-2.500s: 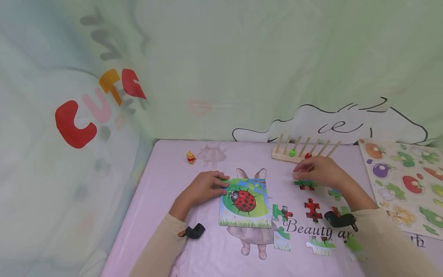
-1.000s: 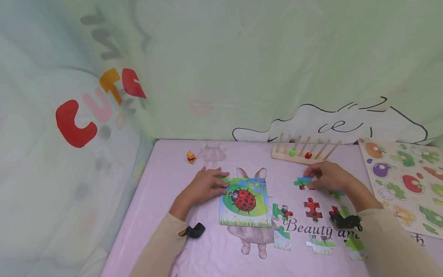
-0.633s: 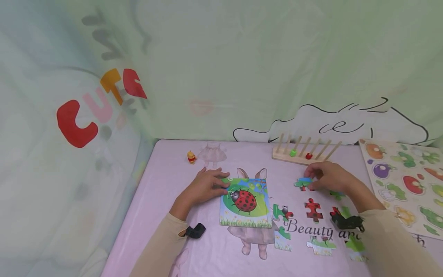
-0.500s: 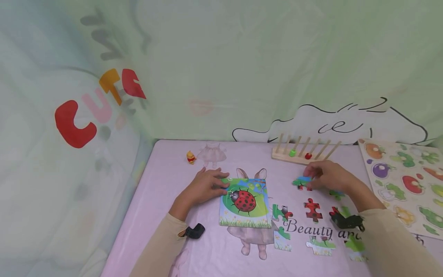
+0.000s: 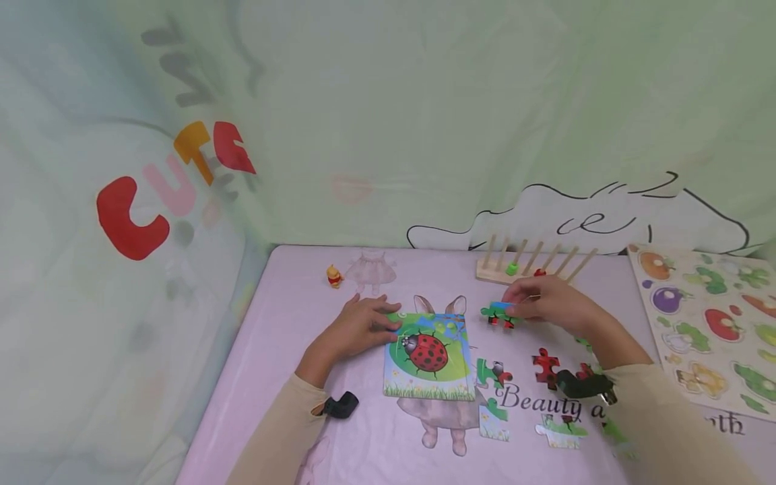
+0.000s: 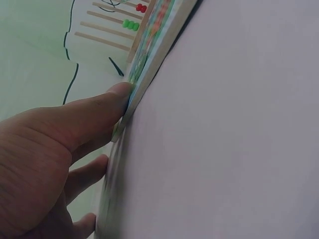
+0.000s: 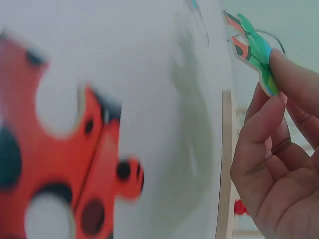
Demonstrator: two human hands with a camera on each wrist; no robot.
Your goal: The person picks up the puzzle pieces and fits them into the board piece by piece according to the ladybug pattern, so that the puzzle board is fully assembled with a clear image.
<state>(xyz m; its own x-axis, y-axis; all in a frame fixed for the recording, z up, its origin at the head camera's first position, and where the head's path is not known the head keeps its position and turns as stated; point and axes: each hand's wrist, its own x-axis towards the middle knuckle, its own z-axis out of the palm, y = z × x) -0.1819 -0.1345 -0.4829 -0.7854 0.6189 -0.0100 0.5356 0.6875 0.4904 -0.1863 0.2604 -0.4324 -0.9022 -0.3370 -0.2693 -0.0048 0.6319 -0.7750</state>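
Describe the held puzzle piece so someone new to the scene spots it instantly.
On the pink table, find the ladybug board, then look right to the right hand. It pinches the puzzle piece, green and blue with red and black along one edge. Unlike the other loose pieces lying on the table, it is held above the surface.

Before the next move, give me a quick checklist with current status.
1. Grip on the flat green, blue and red jigsaw piece: pinched by the right hand, ok.
2. Its printed face visible from above: ok.
3. Left hand on the squarish ladybug board: touches its left edge, ok.
4. Held piece joined to the flat green, red and black jigsaw piece beside the board: apart, not ok.
5. Right hand clear of the pale wooden peg rack: they overlap in head view, cannot tell.
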